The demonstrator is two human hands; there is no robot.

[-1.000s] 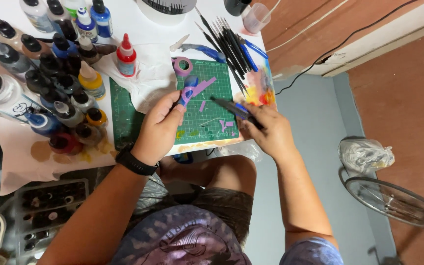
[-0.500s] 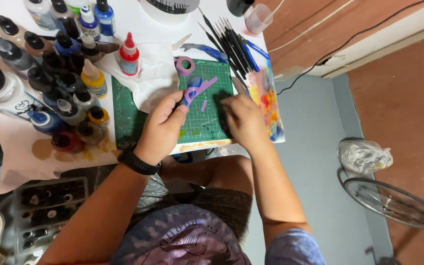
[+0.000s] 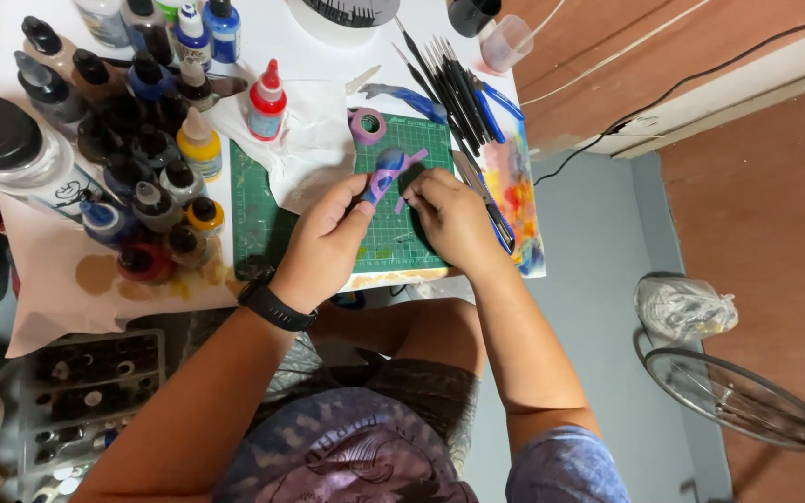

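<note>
My left hand [image 3: 328, 244] grips a small blue piece wrapped in purple tape [image 3: 386, 170], held over the green cutting mat [image 3: 263, 219]. My right hand [image 3: 452, 219] rests on the mat just right of the piece, its fingertips pinching at a loose purple tape end near it. A dark-handled tool [image 3: 494, 216] lies on the mat's right edge under that hand. A roll of purple tape [image 3: 366, 125] sits at the mat's far edge. A black band circles my left wrist.
Several paint bottles [image 3: 142, 140] crowd the table's left half; a red-capped one [image 3: 266, 101] stands on white tissue [image 3: 314, 140]. Black brushes [image 3: 444, 70] and a blue-handled tool [image 3: 407, 98] lie at the back. A paint-stained palette [image 3: 519, 191] is at right. A metal rack [image 3: 747, 401] stands on the floor.
My right hand has left the tool at the mat's right side and moved left to the taped piece. My left hand has kept its hold.
</note>
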